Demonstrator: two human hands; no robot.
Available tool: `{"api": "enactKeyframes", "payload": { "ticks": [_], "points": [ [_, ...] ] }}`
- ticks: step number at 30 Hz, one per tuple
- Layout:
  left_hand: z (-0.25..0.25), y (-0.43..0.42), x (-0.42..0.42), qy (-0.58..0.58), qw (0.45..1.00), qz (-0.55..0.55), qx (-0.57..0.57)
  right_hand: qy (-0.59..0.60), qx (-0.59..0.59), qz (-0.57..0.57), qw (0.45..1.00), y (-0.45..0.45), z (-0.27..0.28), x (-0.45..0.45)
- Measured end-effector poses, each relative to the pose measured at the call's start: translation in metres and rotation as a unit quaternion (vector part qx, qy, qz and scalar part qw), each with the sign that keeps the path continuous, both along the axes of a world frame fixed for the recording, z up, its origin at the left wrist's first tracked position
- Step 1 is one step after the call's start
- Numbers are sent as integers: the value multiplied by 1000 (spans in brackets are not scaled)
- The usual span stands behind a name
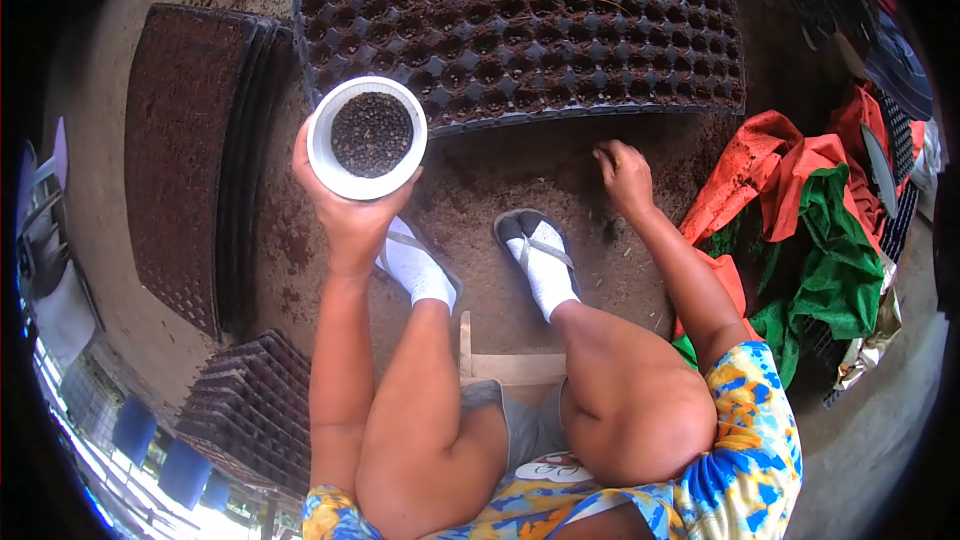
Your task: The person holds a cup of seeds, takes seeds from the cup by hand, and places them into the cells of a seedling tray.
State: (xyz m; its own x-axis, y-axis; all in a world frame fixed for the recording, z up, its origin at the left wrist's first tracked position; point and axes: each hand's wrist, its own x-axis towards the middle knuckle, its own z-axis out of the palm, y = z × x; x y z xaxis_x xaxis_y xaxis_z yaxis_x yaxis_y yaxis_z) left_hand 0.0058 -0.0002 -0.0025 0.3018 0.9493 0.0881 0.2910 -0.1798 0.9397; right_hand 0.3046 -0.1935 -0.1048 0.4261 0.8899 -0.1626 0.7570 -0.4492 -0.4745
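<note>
Seedling tray: a wide rectangular black plastic tray [590, 113] with rows of round cells, filled with dark brown soil marked by small hollows, lay on the soil-strewn brown floor [455, 205].
Seed cup: a round white plastic cup [350, 183] was held up at the tray's near left corner, overlapping it in view; whether the two touched could not be told.
Seeds: small dark brown round seeds [372, 135] covered the visible inside of the cup, beside that same tray corner.
Left hand: the left hand [345, 218] was wrapped around the cup from the tray's near left side, gripping its outer wall.
Right hand: the right hand [625, 177] hung just off the tray's near edge, right of its middle, fingers curled with their tips close to the thumb; whether they pinched anything could not be told.
Feet: two feet in white socks [548, 265] and grey-strapped sandals [575, 258] stood on the near side of the tray.
Stacked trays: a stack of soil-filled black trays [180, 150] stood left of the tray; another stack of dark trays [250, 400] sat farther toward the person.
Cloths: a crumpled orange-red cloth [760, 160] and a crumpled green cloth [850, 250] lay to the tray's near right.
</note>
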Motion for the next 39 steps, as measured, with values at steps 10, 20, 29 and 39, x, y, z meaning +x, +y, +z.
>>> {"api": "enactKeyframes", "payload": {
  "ticks": [10,20,29,39],
  "points": [
    [-3,1,-4,-21,1000,12,-9,125,-73,-38,989,3,12,-5],
    [1,-1,2,3,1000,-1,3,127,-58,303,943,32,-12,-91],
    [-1,-2,1,-7,1000,-7,-19,2,-46,364,930,33,-22,-93],
    [4,-5,9,0,1000,-14,-16,106,2,78,991,36,22,-50]
  ]
}}
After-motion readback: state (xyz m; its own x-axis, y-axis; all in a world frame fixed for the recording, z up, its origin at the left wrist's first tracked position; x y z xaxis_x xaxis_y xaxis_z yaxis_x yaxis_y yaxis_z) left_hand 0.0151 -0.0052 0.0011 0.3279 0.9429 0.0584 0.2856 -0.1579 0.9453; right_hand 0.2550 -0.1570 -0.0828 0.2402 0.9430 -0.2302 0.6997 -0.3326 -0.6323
